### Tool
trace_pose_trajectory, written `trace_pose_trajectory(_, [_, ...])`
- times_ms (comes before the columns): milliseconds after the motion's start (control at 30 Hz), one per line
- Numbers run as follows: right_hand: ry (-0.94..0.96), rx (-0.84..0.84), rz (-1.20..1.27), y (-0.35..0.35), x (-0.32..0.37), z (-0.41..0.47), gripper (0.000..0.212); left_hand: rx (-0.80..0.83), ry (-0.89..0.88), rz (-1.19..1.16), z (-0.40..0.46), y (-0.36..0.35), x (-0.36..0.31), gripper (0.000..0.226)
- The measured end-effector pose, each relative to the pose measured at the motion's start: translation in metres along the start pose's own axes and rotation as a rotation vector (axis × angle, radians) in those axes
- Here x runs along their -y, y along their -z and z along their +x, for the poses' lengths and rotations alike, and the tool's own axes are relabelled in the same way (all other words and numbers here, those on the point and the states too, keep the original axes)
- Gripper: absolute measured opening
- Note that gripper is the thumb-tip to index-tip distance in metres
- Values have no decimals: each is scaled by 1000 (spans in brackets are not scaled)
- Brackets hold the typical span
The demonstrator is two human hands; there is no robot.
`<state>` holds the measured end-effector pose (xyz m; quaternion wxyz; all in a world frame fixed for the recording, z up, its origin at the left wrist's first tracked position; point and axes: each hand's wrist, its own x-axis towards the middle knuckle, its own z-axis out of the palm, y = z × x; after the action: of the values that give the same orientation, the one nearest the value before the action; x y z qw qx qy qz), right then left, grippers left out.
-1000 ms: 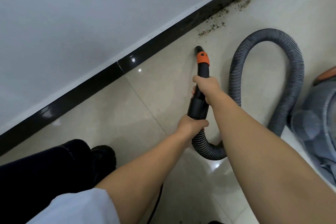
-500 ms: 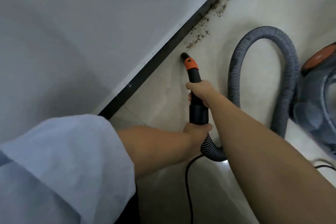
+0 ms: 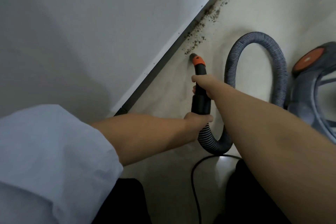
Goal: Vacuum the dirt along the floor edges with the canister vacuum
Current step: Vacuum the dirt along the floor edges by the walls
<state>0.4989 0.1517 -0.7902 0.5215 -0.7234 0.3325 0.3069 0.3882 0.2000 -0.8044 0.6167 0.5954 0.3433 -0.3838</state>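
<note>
A grey ribbed hose (image 3: 281, 71) looped beside the grey canister vacuum (image 3: 314, 85); a black cord (image 3: 195, 187) crossed the pale floor (image 3: 163, 100). The black orange-collared nozzle (image 3: 199, 78) pointed up-left, its tip at brown dirt (image 3: 195, 42) along the dark baseboard (image 3: 163, 60). The right hand (image 3: 203, 85) gripped the nozzle; the left hand (image 3: 197, 118) gripped its base.

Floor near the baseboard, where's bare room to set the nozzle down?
Bare pale tile lies between the dark baseboard and black orange-collared nozzle, and inside the grey ribbed hose loop. Crowded: brown dirt ahead along the edge, grey canister to the right.
</note>
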Motion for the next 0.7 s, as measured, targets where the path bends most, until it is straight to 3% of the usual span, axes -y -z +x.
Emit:
trace_pose_trajectory(200, [2,34,-33,33,4,14,22,25,5,-36,-1,-32,-13,31])
trace_pose_trajectory(500, [62,119,-124,96,38,60,22,-73,-55,-148,25,-103,-63,16])
trace_pose_trajectory(700, [48,155,-106,135,53,77,21,-129,-44,-138,33,-140,-92,22])
